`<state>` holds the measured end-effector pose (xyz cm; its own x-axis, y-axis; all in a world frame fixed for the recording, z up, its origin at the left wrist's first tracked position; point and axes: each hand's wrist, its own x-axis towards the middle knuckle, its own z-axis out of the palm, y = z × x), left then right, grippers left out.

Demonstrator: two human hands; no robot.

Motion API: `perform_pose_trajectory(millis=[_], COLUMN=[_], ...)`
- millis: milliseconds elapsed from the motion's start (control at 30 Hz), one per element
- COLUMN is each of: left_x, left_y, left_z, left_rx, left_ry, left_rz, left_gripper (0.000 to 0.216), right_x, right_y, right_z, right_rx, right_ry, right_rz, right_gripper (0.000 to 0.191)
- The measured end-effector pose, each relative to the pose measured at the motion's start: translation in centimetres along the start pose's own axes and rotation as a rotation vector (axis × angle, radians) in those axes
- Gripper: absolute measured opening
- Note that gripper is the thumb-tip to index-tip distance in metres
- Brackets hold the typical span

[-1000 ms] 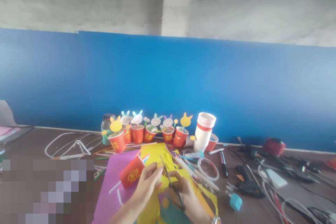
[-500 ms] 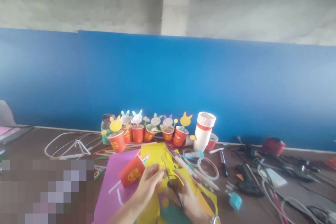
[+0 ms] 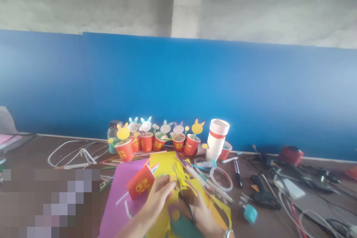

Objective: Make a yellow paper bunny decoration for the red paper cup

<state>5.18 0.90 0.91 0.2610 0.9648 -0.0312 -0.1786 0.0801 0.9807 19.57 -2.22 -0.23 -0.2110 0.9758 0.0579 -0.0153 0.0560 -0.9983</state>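
A dark brown table (image 3: 33, 156) carries a purple sheet (image 3: 119, 186) left of the left hand (image 3: 161, 195), red cups (image 3: 146, 142) beyond that hand, and a black marker (image 3: 238, 174) and glue gun (image 3: 264, 194) right of the right hand (image 3: 199, 206).

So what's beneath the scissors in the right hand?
Seen past the scissors: yellow paper around the blades and dark green paper near the handle. The right hand covers part of the handle and whatever lies under it.

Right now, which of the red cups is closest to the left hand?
The red cup lying tipped over on the purple sheet, just beside the left hand; the row of red cups stands upright farther back.
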Motion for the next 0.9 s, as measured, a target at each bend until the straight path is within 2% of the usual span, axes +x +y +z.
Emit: perform_pose_trajectory(millis=[200, 367, 633, 900], left_x=[-0.1, -0.4, -0.4, 0.0], left_y=[-0.1, 0.3, 0.5, 0.1], left_z=[0.1, 0.3, 0.3, -0.3], left_rx=[-0.003, -0.017, -0.029, 0.010], left_ry=[0.018, 0.043, 0.034, -0.039], left_rz=[0.002, -0.034, -0.030, 0.014], left_gripper=[0.033, 0.032, 0.033, 0.036], right_x=[-0.3, -0.4, 0.0, -0.3], right_y=[-1.2, -1.6, 0.5, -0.1], right_z=[0.0, 0.1, 0.1, 0.0], right_rx=[-0.084, -0.056, 0.129, 0.140], right_ry=[-0.017, -0.048, 0.053, 0.115], right_rz=[-0.008, 0.001, 0.066, 0.182], right_gripper=[0.045, 0.048, 0.058, 0.054])
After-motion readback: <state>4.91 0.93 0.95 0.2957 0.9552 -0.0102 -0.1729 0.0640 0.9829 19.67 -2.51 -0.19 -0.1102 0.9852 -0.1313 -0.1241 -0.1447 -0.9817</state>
